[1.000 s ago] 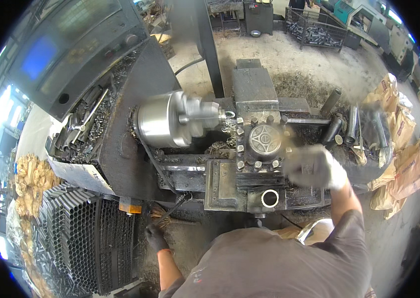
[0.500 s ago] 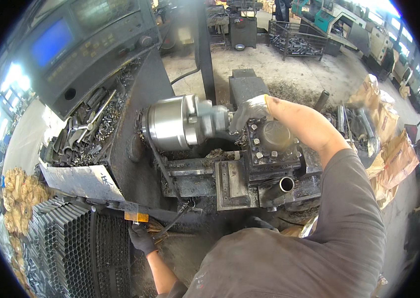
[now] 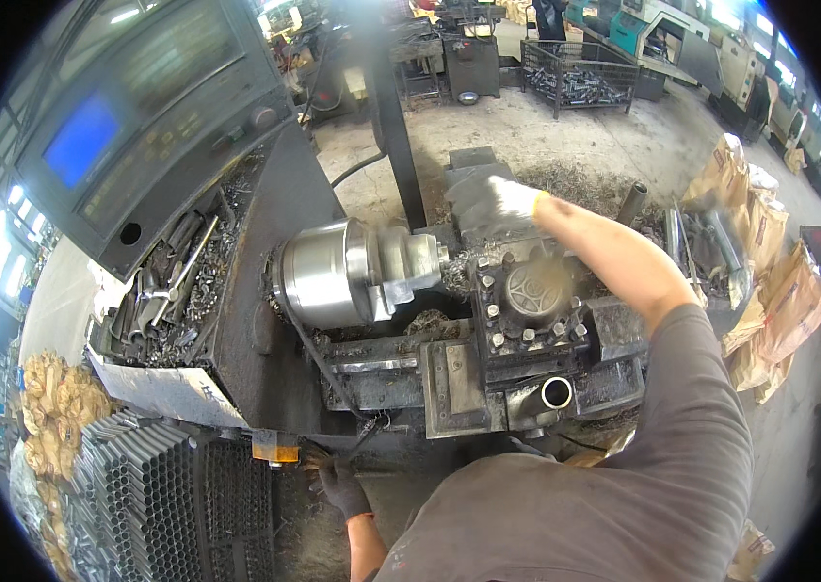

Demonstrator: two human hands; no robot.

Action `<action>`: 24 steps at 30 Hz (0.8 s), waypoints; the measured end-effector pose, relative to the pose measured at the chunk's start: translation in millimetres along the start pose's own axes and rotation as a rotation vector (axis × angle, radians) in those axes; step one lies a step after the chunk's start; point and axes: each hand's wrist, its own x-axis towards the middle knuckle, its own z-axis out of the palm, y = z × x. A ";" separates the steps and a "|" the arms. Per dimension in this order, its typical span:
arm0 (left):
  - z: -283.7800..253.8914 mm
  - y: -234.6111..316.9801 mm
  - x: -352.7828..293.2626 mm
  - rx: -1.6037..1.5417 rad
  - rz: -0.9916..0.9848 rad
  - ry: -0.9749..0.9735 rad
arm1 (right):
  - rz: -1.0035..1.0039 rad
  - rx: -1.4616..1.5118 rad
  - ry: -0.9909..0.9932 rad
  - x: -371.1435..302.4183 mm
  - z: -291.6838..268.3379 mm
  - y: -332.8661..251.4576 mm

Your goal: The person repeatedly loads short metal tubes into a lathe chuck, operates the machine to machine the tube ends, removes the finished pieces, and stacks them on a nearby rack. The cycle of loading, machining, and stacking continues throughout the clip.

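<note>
The right hand (image 3: 490,202), its grip too blurred to tell, is held beyond the sideways-set metal chuck (image 3: 325,275) and to its right.

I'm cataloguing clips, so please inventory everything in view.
Lathe chuck: one, silver, centre left
Tool post: one, dark, right of chuck
Hollow tube: one, grey, below tool post
Control panel: one, dark grey, upper left
Screen: one, blue, control panel
Wrench-like tool: one, silver, below control panel
Stacked tubes: many, grey, lower left
Paper sacks: several, brown, right
Mesh bin: one, dark, upper right
Left hand: one, dark glove, lower centre
Right hand: one, grey glove, blurred, beyond tool post
</note>
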 end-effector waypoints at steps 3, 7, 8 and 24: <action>30.4 1.2 2.4 -0.024 0.075 -0.175 | 0.228 0.231 -0.225 49.5 48.8 56.2; 47.7 19.4 -8.9 0.260 0.176 -0.328 | 0.157 0.029 -0.546 98.1 72.3 139.4; 45.3 23.3 -14.4 0.314 0.168 -0.306 | 0.113 -0.034 -0.560 97.8 54.0 155.5; 26.1 5.6 -15.6 0.555 -0.048 -0.358 | -0.127 -0.934 -0.151 16.2 46.6 161.0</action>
